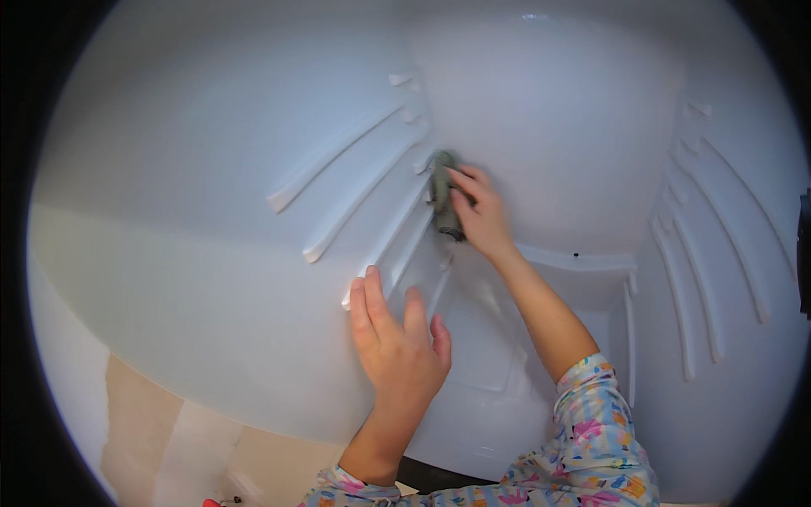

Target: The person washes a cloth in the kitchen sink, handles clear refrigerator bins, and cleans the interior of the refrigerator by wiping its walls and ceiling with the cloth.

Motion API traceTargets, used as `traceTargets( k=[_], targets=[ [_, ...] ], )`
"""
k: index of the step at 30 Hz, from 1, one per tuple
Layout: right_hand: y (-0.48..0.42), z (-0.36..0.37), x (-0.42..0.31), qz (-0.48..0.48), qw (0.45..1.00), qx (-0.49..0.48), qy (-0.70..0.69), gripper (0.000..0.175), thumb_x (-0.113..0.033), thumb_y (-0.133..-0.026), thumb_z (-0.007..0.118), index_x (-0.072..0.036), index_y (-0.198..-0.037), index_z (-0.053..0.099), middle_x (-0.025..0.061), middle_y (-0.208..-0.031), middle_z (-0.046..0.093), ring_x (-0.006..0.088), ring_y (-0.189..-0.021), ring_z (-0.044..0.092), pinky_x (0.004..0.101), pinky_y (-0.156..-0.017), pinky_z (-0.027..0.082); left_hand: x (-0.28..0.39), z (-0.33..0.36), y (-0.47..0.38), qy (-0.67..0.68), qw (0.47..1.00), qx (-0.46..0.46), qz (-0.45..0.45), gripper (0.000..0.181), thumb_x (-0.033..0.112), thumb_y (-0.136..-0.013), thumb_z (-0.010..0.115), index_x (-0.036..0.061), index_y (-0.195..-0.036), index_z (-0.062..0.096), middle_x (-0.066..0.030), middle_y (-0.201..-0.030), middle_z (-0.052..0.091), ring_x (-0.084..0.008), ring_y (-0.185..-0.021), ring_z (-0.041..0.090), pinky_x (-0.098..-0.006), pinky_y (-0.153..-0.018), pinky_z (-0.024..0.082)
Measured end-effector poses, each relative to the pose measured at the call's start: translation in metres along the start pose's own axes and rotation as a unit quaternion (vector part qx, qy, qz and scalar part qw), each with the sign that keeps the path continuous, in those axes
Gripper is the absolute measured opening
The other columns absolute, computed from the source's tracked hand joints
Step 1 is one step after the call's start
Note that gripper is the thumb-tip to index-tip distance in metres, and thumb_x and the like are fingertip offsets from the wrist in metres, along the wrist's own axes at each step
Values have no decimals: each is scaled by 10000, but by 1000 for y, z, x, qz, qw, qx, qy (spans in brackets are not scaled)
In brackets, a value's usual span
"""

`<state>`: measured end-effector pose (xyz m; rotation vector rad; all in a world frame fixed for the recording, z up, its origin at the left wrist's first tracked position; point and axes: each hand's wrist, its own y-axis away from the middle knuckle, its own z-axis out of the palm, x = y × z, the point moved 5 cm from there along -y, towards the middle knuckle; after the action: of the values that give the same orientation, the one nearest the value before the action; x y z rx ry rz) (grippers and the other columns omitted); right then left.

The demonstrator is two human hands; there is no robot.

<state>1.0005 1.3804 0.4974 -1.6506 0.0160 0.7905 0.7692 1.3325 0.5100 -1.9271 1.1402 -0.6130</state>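
My right hand (481, 212) grips a bunched grey-green cloth (447, 196). It presses the cloth into the corner where the left side wall (209, 171) of a white refrigerator interior meets the back wall (545, 127). The cloth touches the rear ends of the moulded shelf rails (361, 196) there. Nearer to me, my left hand (402, 342) is bare, its fingers apart. Its fingertips rest at the front end of one lower rail on the left wall.
More shelf rails (703, 253) run along the right wall. A raised step (580, 269) with a small dark hole stands at the bottom rear. Below is the liner's floor (475, 361). Outside, beige floor tiles (209, 437) and a red object (212, 502) show at lower left.
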Motion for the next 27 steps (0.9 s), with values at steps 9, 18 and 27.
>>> traceTargets(
  k=[9, 18, 27],
  targets=[
    [-21, 17, -23, 67, 959, -110, 254, 405, -93, -810, 541, -33, -1210, 534, 198, -1053, 524, 356, -992, 515, 396, -849, 441, 4, 6, 7, 84, 990, -111, 3, 381, 136, -718, 640, 7, -1072, 581, -294, -1368, 318, -478, -1302, 230, -550, -1034, 206],
    [-37, 17, 10, 195, 958, -187, -96, 242, -116, -855, 519, 5, -1042, 614, 156, -891, 602, 312, -833, 608, 368, -809, 475, 1, 22, 17, 38, 995, -89, 2, 402, 159, -713, 644, -2, -1077, 582, -273, -1352, 363, -417, -1268, 326, -528, -991, 247],
    [40, 23, -12, 13, 993, -110, -51, 259, 8, -791, 541, -32, -1042, 598, 108, -1080, 529, 252, -952, 547, 307, -864, 414, -1, 21, 18, 16, 996, -90, 12, 400, 180, -708, 650, 0, -1060, 586, -267, -1339, 379, -404, -1252, 349, -514, -975, 270]
  ],
)
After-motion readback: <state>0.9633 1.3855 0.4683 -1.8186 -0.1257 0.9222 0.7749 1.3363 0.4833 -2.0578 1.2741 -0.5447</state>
